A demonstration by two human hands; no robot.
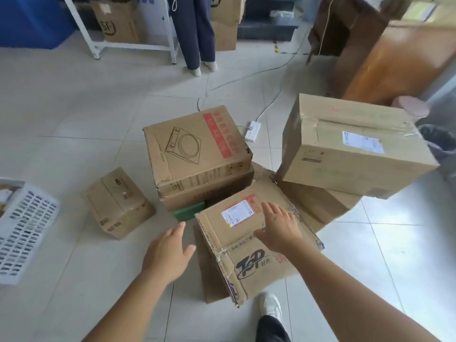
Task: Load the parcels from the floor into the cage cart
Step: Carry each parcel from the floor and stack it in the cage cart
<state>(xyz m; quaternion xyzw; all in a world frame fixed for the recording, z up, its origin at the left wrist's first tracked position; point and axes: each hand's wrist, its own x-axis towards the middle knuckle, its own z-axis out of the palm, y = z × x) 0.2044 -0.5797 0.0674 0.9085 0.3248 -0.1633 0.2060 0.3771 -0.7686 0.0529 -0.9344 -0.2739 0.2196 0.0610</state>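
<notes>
Several cardboard parcels were gathered on the tiled floor (74,107). The right hand (278,228) was laid flat, fingers spread, on the top of the nearest parcel (256,265), just beside its white shipping label (237,213). The left hand (170,250) was held spread just beside that parcel's left edge, apart from it. A small parcel (118,203) was seen to the left, a stacked pair (197,154) behind, and a large taped parcel (352,146) to the right, resting on another. A white basket (22,233) was seen at the left edge.
</notes>
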